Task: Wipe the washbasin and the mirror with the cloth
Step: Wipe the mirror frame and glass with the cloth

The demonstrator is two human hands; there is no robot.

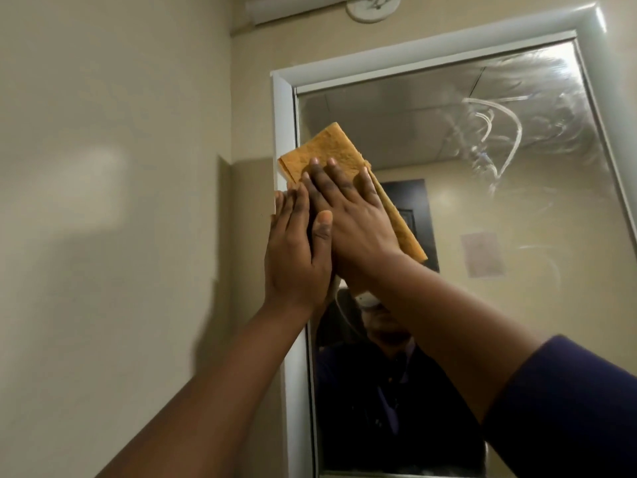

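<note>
Streaked mirror (448, 208) gets both hands, left (296, 257) and right (348, 215), flat-fingered, pressing the orange cloth (331, 150) for even pressure.

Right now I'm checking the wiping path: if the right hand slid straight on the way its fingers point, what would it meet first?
Probably the mirror's white frame along the top. The right hand, flat on the cloth, points up over bare glass until there.
</note>
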